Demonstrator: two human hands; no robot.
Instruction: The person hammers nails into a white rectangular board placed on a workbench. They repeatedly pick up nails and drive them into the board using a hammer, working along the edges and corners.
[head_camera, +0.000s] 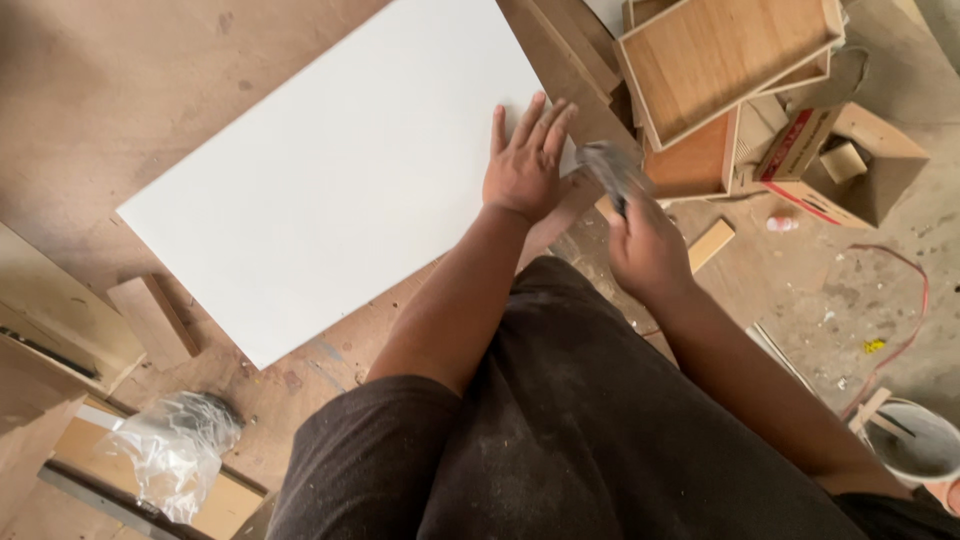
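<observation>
A large white board (340, 170) lies flat on a brown workbench (110, 90). My left hand (527, 160) presses flat on the board's right edge, fingers spread. My right hand (648, 245) is just to the right of it, closed around the handle of a tool (612, 172) whose grey head is blurred by motion near the board's edge. What kind of tool it is cannot be made out clearly.
Shallow wooden trays (725, 60) are stacked at the upper right beside an open cardboard box (845, 165). A small wood block (712, 243) lies near my right hand. Wood offcuts (150, 320) and a crumpled plastic bag (180, 445) sit at lower left. A white bucket (920, 445) stands at lower right.
</observation>
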